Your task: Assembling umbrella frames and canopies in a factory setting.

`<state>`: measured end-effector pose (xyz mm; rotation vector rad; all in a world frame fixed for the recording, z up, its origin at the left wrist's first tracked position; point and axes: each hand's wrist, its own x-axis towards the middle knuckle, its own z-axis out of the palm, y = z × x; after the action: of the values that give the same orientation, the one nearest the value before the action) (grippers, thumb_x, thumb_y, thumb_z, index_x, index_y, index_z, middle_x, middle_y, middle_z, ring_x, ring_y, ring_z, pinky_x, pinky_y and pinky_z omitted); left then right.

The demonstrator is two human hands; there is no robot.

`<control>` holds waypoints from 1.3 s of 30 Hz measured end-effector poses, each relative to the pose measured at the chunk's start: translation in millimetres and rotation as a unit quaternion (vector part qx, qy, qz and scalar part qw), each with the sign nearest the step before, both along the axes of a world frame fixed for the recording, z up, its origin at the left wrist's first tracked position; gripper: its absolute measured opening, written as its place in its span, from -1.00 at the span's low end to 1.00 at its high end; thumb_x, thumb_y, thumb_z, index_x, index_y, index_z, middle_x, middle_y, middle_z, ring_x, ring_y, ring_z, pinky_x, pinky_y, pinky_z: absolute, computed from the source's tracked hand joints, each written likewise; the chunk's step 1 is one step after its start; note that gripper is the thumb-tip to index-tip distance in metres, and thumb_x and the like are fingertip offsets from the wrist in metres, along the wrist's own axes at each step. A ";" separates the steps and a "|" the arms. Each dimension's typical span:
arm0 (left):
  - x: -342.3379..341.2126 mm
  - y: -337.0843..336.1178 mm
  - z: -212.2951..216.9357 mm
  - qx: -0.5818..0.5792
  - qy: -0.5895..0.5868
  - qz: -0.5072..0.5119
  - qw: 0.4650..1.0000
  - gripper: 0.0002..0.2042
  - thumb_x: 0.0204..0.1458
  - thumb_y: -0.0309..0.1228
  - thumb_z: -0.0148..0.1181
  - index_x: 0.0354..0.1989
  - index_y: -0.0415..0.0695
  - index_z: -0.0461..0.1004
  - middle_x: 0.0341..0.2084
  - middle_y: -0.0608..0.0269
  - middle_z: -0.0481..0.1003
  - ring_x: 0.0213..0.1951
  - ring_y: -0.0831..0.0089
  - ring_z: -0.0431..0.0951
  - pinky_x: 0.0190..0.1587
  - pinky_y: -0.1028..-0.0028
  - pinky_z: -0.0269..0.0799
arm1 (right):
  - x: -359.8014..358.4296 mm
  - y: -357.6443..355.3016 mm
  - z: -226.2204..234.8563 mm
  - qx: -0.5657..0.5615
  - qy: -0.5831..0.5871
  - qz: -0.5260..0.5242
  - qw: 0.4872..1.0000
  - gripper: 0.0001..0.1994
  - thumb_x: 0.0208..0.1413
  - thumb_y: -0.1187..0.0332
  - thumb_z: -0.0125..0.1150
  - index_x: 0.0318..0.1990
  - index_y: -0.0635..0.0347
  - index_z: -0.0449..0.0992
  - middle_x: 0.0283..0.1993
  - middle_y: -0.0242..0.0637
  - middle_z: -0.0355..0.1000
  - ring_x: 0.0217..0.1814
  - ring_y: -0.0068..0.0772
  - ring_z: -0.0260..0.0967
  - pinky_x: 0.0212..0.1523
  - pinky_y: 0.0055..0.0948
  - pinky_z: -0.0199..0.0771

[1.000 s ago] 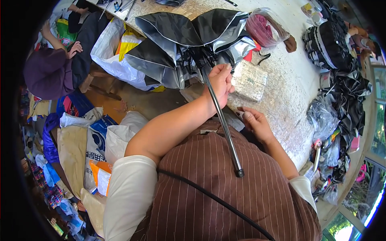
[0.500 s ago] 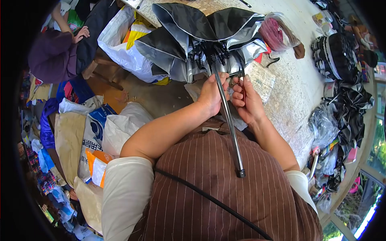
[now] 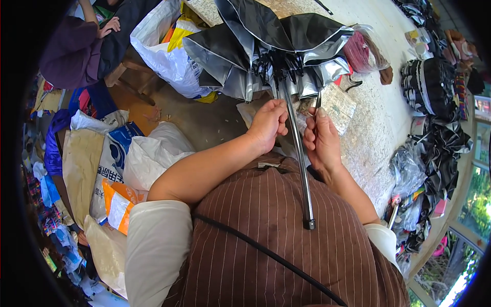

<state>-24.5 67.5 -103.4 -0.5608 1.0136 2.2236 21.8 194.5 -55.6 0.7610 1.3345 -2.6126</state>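
A partly folded umbrella (image 3: 266, 30), black on one face and silver on the other, stands before me with its bare metal shaft (image 3: 298, 153) pointing down toward my apron. My left hand (image 3: 268, 125) is closed in a pinch just left of the shaft; what its fingertips hold, if anything, is too small to make out. On the shaft's other side, my right hand (image 3: 323, 138) is closed round a thin dark pointed piece (image 3: 318, 102), whose tip reaches up by the silver canopy edge. Dark ribs (image 3: 279, 64) bunch at the canopy's middle.
A pale, worn tabletop (image 3: 371, 123) lies beyond and to the right, with a bag of reddish thread (image 3: 364, 48) on it. Black bundles (image 3: 427, 79) line the right side. White sacks (image 3: 156, 153) stand at left. Another person's hand (image 3: 109, 26) shows at upper left.
My left hand has drawn back a little from the shaft. My right hand has shifted slightly right and down with the thin dark piece. The umbrella sits slightly higher and farther right in view.
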 end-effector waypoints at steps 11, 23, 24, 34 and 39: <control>4.3 -10.3 1.9 0.007 0.003 -0.069 0.998 -0.88 0.10 -0.37 -0.03 -0.24 -0.10 0.35 -0.64 0.40 0.25 -0.70 0.66 0.13 -0.60 0.61 0.10 | -29.5 2.2 -3.7 0.038 0.012 0.074 0.996 -0.72 0.18 0.18 -0.02 -0.14 0.21 0.34 -0.51 -0.44 0.18 -0.69 -0.78 0.01 -0.78 -0.82 -0.09; 7.4 -47.3 3.9 0.035 0.008 -0.067 0.997 -0.91 0.11 -0.41 -0.07 -0.26 -0.11 0.32 -0.65 0.40 0.25 -0.71 0.64 0.13 -0.58 0.60 0.12 | -48.6 13.7 46.2 0.142 0.066 0.134 0.979 -0.74 0.16 0.22 0.03 -0.17 0.26 0.37 -0.56 -0.45 0.21 -0.75 -0.78 0.02 -0.84 -0.79 -0.10; 8.5 -53.0 3.6 0.033 0.009 -0.059 0.998 -0.91 0.11 -0.42 -0.07 -0.26 -0.11 0.32 -0.65 0.40 0.25 -0.71 0.64 0.13 -0.58 0.60 0.12 | -46.8 15.1 50.2 0.168 0.068 0.158 0.971 -0.74 0.15 0.23 0.05 -0.18 0.27 0.37 -0.54 -0.44 0.24 -0.76 -0.78 0.03 -0.84 -0.78 -0.09; 11.9 -64.5 11.2 -0.199 0.187 -0.099 0.957 -0.90 0.07 -0.39 0.03 -0.29 -0.12 0.37 -0.63 0.38 0.26 -0.67 0.61 0.16 -0.53 0.59 0.15 | -61.6 17.2 38.7 0.147 0.064 0.187 0.969 -0.73 0.11 0.23 0.11 -0.24 0.30 0.43 -0.57 -0.42 0.28 -0.72 -0.74 0.11 -0.78 -0.78 0.02; -3.5 -79.9 5.9 -0.542 0.693 -0.010 0.475 -0.90 -0.01 -0.44 0.09 -0.32 -0.14 0.39 -0.62 0.35 0.27 -0.66 0.59 0.19 -0.53 0.57 0.17 | -46.6 43.0 49.1 0.468 0.081 0.313 0.823 -0.76 0.05 0.28 0.14 -0.20 0.24 0.48 -0.60 -0.40 0.31 -0.71 -0.63 0.15 -0.71 -0.65 0.15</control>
<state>-28.1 -12.4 -97.5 1.1725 3.1650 1.2402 -24.8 237.5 -6.5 0.0714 2.4179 -1.4423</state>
